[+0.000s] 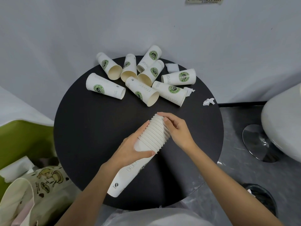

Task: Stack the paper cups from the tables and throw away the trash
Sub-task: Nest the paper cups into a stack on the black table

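Observation:
A long stack of nested white paper cups (149,136) lies tilted over the near half of the round black table (91,124). My left hand (132,149) grips the stack around its middle. My right hand (177,128) holds its far, rim end, with fingers curled over the top rim. Several loose cups with green logos (141,90) lie on their sides at the table's far side. Crumpled white paper scraps (208,101) sit near the table's right edge, one more (189,90) beside a cup, and a white piece (172,68) lies at the back.
A grey wall stands right behind the table. A green chair (24,141) with a printed tote bag (37,190) is at the left. A white chair with a chrome base (259,142) stands at the right. A black bin (262,198) sits on the floor, lower right.

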Available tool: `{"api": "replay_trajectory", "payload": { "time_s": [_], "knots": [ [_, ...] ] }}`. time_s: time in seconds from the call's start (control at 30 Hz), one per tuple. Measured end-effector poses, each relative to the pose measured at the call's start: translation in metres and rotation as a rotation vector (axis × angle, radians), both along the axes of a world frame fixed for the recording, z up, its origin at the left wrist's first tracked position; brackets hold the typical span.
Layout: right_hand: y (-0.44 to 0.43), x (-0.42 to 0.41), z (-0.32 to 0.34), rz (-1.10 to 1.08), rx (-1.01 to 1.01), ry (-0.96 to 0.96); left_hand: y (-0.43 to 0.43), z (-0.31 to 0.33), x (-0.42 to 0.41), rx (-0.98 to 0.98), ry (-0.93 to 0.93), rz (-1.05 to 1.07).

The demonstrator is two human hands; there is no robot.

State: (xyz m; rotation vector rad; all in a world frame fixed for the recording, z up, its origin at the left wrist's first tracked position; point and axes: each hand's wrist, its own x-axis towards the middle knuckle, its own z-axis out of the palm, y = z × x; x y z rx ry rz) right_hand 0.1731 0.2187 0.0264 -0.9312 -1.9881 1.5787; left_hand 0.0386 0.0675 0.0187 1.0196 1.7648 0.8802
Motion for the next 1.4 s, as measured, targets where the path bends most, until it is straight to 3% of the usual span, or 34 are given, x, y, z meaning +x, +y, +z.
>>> {"api": "replay_trajectory", "payload": {
  "time_s": [0.2,0.7,0.97,1.4],
  "knots": [
    [0.017,-0.006,-0.008,-0.092,-0.027,0.028,0.013,-0.004,-0.007,-0.035,0.034,0.015],
    [0.072,-0.081,-0.054,-0.263,-0.332,0.025,0.020,-0.024,-0.043,-0.097,0.048,0.118],
    [0.092,-0.127,-0.076,-0.227,-0.342,-0.058,0.022,-0.036,-0.064,-0.132,0.047,0.148],
    [0.094,-0.143,-0.084,-0.287,-0.314,-0.005,0.015,-0.044,-0.073,-0.145,0.037,0.183]
  ]
}}
